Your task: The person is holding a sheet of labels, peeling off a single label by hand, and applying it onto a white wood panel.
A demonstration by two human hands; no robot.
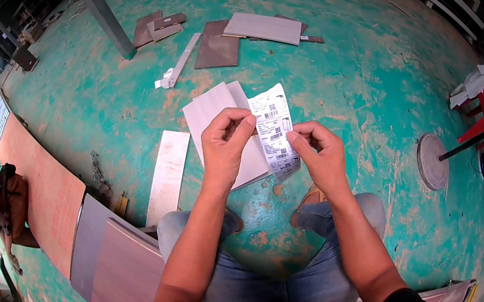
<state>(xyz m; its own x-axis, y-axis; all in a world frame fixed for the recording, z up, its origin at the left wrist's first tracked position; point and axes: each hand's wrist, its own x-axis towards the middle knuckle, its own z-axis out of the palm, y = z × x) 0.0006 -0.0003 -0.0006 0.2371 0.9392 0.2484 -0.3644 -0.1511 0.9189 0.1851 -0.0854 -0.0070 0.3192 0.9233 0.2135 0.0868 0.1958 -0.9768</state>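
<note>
Sheet of printed labels held up between both hands, above the green floor. Left hand: grip closed, thumb and fingers pinching the sheet's left edge near its top. Right hand: grip closed, thumb and fingers pinching the right edge, lower down. Pale grey panels just behind and left of the sheet; whitish board on the floor farther left, near the panels.

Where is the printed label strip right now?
Just right of centre in the head view, the label strip is between the left hand and right hand, partly overlapping the pale boards.
</note>
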